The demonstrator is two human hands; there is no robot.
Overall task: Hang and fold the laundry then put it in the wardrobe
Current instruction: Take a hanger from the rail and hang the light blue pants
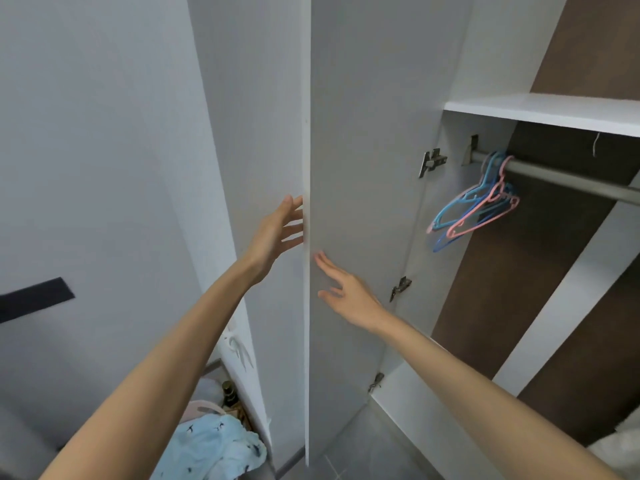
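The white wardrobe door point(360, 140) stands open, edge-on in the middle of the view. My left hand point(277, 230) is on its outer side, fingers straight, their tips at the door's edge. My right hand point(346, 292) lies flat against the inner face with straight fingers. Inside the wardrobe a grey rail point(568, 183) carries several blue and pink plastic hangers point(478, 206), all bare. A light blue patterned garment point(214, 445) lies in a pink basket point(199, 410) at the bottom left.
A white shelf point(554, 110) runs above the rail, and the wardrobe's back is dark brown. Metal hinges point(431, 162) sit on the door's inner side. A white wall fills the left. A dark bottle point(229, 393) stands behind the basket. Grey floor tiles show below.
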